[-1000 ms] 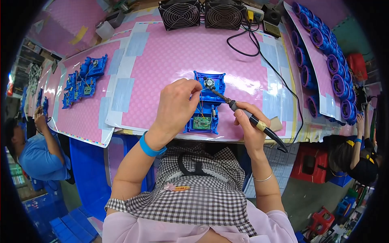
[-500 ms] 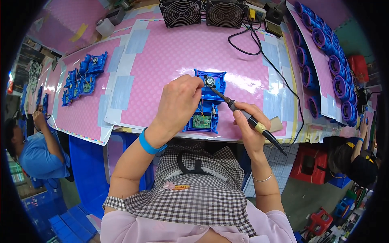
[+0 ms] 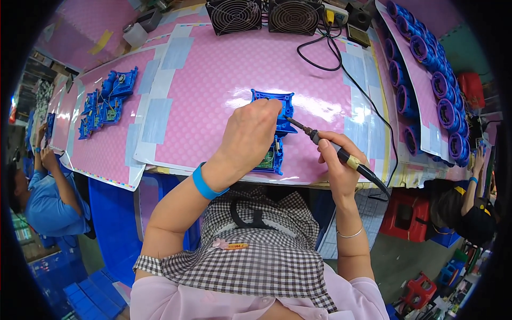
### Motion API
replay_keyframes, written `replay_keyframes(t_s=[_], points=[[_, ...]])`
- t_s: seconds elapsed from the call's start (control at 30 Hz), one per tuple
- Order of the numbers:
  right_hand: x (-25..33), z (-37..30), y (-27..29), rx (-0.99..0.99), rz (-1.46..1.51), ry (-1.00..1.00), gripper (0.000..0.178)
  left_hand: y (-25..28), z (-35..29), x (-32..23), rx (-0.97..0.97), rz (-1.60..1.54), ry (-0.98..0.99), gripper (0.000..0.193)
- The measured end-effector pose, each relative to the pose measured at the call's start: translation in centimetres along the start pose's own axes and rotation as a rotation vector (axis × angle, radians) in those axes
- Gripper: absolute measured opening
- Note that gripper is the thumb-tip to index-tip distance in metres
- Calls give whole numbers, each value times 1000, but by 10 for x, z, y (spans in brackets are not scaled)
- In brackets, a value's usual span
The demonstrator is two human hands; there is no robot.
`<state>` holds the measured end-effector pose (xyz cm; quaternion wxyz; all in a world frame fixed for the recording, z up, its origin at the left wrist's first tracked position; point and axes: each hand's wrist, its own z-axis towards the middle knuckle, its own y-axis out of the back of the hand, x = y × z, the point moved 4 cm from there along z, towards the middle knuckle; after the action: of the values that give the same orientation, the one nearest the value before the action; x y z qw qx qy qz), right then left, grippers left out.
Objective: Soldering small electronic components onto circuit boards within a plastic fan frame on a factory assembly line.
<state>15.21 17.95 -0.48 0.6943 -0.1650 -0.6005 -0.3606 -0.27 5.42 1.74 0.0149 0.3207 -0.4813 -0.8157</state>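
My right hand (image 3: 340, 162) grips a soldering iron (image 3: 314, 136) like a pen. Its tip points left and reaches the upper part of a blue plastic housing (image 3: 286, 100), close to my left fingertips. My left hand (image 3: 253, 130), blue band at the wrist, is closed in a pinch over that housing; whatever sits between the fingers is hidden. Under this hand the round metal speaker and most of the wires are out of sight. In the housing's lower part, a green circuit board (image 3: 271, 161) shows partly beside my left hand.
More blue housings with boards (image 3: 109, 101) lie at the left. Two black fans (image 3: 234, 17) stand at the back. A black cord (image 3: 368, 96) runs along the right. Racked blue-purple rings (image 3: 447, 112) fill the far right. Co-workers sit at both sides.
My left hand has moved right, covering the speaker that showed before. The soldering iron and my right hand have shifted slightly right, the tip drawing off the speaker's edge.
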Motion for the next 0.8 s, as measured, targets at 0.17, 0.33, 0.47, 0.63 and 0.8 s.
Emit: replay_keyframes(t_s=[0.17,0.33,0.47,0.63,0.8], points=[[0,1,0,12,-56,38,16,-4,3,-1,16,0,5,8],[2,3,-2,18,-61,58,16,-6,3,1,5,-8,-11,5],[4,2,-1,19,-55,78,15,14,2,0,-205,-143,-25,7],[2,2,1,2,-41,81,15,21,-6,7,-174,-9,118,12],[4,1,-3,11,-60,91,15,4,-9,12,-129,57,99,13]])
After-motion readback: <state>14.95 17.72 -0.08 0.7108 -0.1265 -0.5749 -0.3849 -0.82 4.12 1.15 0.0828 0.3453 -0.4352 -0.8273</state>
